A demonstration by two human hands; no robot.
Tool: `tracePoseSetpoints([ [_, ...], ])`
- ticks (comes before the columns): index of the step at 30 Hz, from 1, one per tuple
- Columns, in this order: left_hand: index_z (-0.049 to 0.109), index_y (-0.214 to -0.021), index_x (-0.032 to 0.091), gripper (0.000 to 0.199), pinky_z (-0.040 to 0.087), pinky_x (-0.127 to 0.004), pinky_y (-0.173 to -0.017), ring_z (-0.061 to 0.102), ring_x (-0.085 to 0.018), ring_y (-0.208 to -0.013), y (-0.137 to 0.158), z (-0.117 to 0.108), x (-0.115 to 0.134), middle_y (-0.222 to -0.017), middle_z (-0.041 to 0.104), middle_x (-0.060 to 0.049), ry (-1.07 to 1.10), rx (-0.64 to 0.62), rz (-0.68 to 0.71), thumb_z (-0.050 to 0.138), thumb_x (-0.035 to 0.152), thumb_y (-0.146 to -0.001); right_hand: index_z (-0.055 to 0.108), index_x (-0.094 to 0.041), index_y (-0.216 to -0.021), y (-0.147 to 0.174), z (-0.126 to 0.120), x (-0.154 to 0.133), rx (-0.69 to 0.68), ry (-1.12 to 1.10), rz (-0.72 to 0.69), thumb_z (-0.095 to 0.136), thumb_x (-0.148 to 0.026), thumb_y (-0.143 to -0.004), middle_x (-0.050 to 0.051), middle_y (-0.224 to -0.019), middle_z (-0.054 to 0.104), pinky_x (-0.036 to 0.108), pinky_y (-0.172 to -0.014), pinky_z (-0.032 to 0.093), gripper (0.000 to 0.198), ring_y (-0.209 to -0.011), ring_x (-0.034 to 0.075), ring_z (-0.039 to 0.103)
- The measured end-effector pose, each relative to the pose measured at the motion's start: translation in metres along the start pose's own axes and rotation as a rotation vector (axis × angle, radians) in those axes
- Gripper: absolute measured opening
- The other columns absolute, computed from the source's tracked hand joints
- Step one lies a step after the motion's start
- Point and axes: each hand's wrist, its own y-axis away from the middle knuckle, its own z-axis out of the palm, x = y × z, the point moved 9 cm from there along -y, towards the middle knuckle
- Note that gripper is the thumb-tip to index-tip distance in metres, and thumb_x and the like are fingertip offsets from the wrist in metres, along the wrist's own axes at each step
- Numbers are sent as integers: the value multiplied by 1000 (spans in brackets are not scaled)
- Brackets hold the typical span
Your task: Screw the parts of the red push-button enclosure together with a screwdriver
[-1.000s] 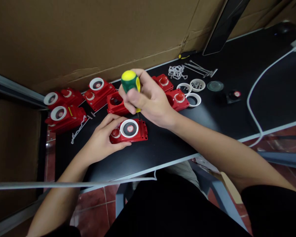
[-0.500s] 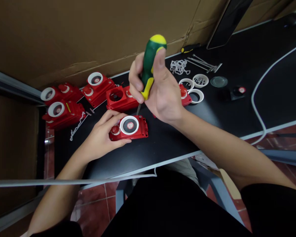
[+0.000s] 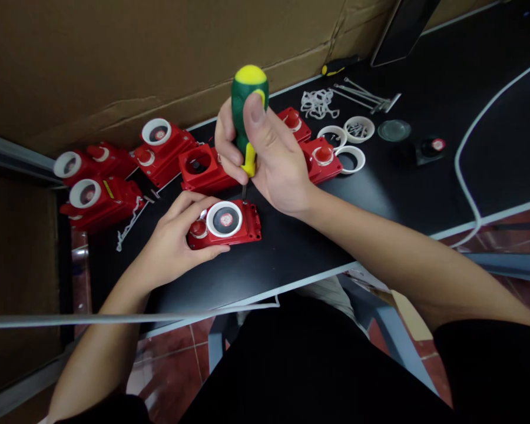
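A red alarm-like unit (image 3: 246, 227) with a white-ringed round dark face and a small red dome lies on the black table. My left hand (image 3: 172, 238) grips its left end, thumb on the near side and fingers on the far side. Wrapped around a green and yellow screwdriver (image 3: 242, 106), my right hand (image 3: 276, 156) is above the unit's far right corner. The screwdriver stands nearly upright, its shaft tip at a screw on that corner. Part of the handle is hidden by my fingers.
Several other red units (image 3: 161, 150) stand along the back left. White ring cups (image 3: 358, 129), one with screws, sit at right beside white cord (image 3: 318, 104), metal rods (image 3: 366, 97) and a clear disc (image 3: 394, 130). Another screwdriver (image 3: 339, 65) lies behind. A white cable (image 3: 461, 171) crosses the right side.
My right hand and the screwdriver have shifted left, and the screwdriver is now more upright over the corner screw. The view has moved slightly; my left hand keeps its grip.
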Motion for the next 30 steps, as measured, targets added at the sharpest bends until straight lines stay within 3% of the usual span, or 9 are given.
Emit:
tracePoseSetpoints([
  [8, 67, -155, 25, 72, 62, -56, -120, 70, -34, -128, 1, 1, -3, -142, 68, -13, -25, -11, -39, 88, 66, -99, 47, -26, -94, 2, 1, 1, -56, 16, 63, 52, -89, -110, -8, -76, 42, 29, -53, 35, 65, -59, 11, 31],
  [14, 66, -155, 25, 69, 62, -52, -118, 71, -33, -128, 0, 1, 0, -143, 68, -12, -6, 8, 15, 89, 62, -101, 53, -24, -100, 9, 11, -8, -194, -83, 5, 69, -76, -110, -9, -79, 46, 27, -55, 37, 55, -59, 9, 34],
  [18, 66, -154, 26, 67, 62, -53, -119, 70, -33, -130, 0, 0, 1, -143, 68, -12, 12, 8, 19, 88, 61, -101, 56, -24, -99, 17, 15, -12, -212, 16, 147, 75, -60, -111, -7, -81, 48, 29, -60, 38, 43, -65, 11, 38],
  [26, 67, -153, 28, 65, 62, -50, -119, 71, -34, -131, 0, -1, 1, -143, 70, -10, 7, 26, 28, 87, 63, -102, 57, -26, -98, 24, 16, -18, -247, 122, 155, 76, -47, -111, -6, -85, 50, 26, -66, 51, 31, -67, 12, 42],
  [30, 66, -154, 28, 65, 60, -53, -122, 70, -36, -137, 1, 0, 1, -148, 70, -11, -23, 25, 21, 86, 62, -102, 59, -27, -102, 20, 13, -17, -226, 164, 57, 78, -60, -108, -6, -85, 53, 29, -67, 54, 39, -65, 13, 48],
])
